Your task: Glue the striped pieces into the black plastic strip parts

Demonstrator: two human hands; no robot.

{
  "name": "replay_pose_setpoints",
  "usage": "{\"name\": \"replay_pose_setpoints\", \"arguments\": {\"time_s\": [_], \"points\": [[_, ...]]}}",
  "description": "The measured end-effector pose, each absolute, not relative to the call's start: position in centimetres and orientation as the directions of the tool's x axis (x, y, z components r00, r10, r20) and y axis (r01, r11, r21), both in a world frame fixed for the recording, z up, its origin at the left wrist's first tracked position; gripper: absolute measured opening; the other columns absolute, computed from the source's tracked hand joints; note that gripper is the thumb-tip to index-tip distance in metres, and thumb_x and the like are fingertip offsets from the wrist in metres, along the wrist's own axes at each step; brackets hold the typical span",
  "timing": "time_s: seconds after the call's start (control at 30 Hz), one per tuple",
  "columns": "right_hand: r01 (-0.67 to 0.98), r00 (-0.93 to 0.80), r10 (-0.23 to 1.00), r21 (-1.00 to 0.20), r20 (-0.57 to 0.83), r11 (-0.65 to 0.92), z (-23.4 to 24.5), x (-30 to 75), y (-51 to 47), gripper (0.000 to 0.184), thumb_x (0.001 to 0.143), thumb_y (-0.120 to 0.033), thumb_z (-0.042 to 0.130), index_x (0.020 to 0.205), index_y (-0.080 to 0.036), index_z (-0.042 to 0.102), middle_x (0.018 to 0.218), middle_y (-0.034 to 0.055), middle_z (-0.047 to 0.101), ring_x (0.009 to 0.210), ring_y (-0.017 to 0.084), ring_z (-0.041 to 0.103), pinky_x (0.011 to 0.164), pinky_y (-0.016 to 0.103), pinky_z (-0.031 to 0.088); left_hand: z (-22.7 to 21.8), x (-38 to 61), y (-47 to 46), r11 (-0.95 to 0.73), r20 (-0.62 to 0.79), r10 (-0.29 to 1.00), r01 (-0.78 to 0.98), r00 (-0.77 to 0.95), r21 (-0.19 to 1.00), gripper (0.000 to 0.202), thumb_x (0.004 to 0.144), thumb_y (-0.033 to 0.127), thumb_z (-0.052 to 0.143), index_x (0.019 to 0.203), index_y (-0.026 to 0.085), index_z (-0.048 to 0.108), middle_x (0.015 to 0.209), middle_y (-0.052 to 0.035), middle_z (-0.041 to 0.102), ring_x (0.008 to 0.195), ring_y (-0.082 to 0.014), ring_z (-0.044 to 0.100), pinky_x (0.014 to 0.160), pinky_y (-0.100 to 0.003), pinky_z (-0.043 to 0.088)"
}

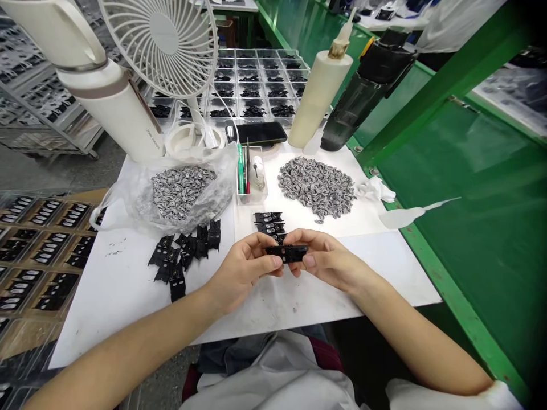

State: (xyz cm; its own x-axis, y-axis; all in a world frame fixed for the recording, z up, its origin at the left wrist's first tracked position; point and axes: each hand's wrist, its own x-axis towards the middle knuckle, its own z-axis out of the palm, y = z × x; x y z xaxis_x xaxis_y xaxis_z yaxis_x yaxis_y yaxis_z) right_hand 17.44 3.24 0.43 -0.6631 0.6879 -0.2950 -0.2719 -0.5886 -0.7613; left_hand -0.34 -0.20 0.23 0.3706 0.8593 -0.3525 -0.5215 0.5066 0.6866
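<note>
Between both hands, above the front of the white table (294,307), is a small black plastic part (290,254). My left hand (252,262) pinches its left end between thumb and fingers. Its right end is in the closed fingers of my right hand (322,256). Just beyond, a short row of similar black parts (269,219) with pale oval pieces lies on a white sheet. A loose heap of black parts (173,259) is left of my left hand. Behind my hands are a pile of small grey pieces (316,185) and an open plastic bag (137,193) of shiny pieces.
A small clear box (252,196) holds tweezers and a little bottle. Farther back stand a white fan (164,42), a white flask (115,108), a phone (260,132), a squeeze bottle (318,97) and a dark bottle (359,91). A green partition (470,210) borders the right side.
</note>
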Motion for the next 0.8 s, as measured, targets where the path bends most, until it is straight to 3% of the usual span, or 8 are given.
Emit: {"name": "replay_pose_setpoints", "arguments": {"time_s": [0.33,0.63,0.8], "points": [[-0.276,-0.668,0.693,-0.774,-0.271,-0.57,0.1,17.6,3.3,0.029,0.064,-0.014,0.071,0.092,-0.016,0.064,0.076,0.0008,0.064,0.061,0.009,0.06,0.057,0.02,0.05,0.1,-0.5,-0.2,0.486,-0.355,0.872,-0.496,0.338,0.72,0.023,0.062,0.016,0.072,0.078,0.017,0.057,0.066,0.0032,0.062,0.059,-0.0074,0.057,0.062,-0.022,0.046],[-0.287,-0.678,0.689,-0.772,-0.255,-0.568,0.2,17.5,3.2,0.028,0.062,-0.016,0.072,0.089,-0.016,0.064,0.073,-0.0003,0.063,0.059,0.008,0.058,0.056,0.019,0.049,1.0,-0.5,-0.3,0.576,-0.428,0.816,-0.475,0.389,0.666,0.025,0.061,0.015,0.073,0.077,0.017,0.055,0.058,0.006,0.057,0.049,-0.0041,0.051,0.05,-0.017,0.039],[-0.305,-0.663,0.702,-0.762,-0.262,-0.572,0.2,17.5,3.2,0.025,0.064,-0.015,0.071,0.088,-0.016,0.065,0.072,0.0,0.063,0.059,0.008,0.058,0.055,0.019,0.048,0.8,-0.4,-0.4,0.573,-0.428,0.818,-0.489,0.383,0.658,0.022,0.063,0.015,0.072,0.078,0.017,0.056,0.065,0.0038,0.061,0.056,-0.0055,0.055,0.057,-0.018,0.042]]}}
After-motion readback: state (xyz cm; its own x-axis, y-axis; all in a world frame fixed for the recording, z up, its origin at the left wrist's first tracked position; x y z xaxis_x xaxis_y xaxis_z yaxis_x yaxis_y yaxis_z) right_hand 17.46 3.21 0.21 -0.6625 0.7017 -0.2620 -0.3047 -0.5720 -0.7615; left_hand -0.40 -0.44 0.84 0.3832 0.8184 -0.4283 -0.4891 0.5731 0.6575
